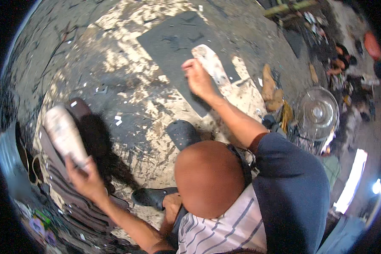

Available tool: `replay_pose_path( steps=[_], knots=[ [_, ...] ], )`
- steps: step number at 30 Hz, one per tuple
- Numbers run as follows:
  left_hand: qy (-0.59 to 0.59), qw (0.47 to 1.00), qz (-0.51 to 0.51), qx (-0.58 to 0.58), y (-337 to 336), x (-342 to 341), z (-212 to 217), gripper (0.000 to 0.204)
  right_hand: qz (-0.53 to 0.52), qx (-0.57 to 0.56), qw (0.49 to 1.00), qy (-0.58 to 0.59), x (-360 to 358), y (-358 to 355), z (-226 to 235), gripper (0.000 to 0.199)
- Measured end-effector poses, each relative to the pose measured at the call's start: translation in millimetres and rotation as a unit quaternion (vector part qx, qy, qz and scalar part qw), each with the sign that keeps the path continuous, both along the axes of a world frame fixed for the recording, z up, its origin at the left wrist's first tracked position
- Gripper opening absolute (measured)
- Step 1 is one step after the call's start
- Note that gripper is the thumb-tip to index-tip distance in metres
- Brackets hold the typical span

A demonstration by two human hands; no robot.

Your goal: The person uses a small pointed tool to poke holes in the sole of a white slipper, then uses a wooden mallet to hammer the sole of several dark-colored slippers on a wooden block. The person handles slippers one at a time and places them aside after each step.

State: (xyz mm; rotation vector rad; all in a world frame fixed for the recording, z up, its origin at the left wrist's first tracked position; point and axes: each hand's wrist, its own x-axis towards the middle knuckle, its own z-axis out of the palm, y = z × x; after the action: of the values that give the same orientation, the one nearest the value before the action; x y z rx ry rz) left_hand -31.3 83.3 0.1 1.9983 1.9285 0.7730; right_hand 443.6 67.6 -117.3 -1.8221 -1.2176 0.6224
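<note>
My left hand [86,180] grips the near end of a stained, whitish shoe-sole-shaped piece [62,127] at the left. That piece is held over a row of dark brown soles [57,173]. My right hand [198,78] is above a dark grey flat sheet [165,40] on the ground, its fingers curled together. I cannot make out whether anything small is between them. Right beside this hand, a second whitish sole-shaped piece [216,67] with dark smudges lies across the sheet.
Black clogs [182,131] are on my feet, near my bare knee [209,178]. To the right are tan foot-shaped forms [269,84] and a clear round basin [317,112]. White scraps [118,120] dot the worn, patchy floor. Clutter fills the far right.
</note>
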Motion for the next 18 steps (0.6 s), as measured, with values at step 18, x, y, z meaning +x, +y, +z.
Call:
replay_pose_path(
  steps=[18],
  knots=[
    [-0.621,0.682,0.002,-0.386,23.6,256.9,68.4,0.037,-0.096,0.014,0.899,0.428,-36.6,-19.4,195.8,0.037]
  ],
)
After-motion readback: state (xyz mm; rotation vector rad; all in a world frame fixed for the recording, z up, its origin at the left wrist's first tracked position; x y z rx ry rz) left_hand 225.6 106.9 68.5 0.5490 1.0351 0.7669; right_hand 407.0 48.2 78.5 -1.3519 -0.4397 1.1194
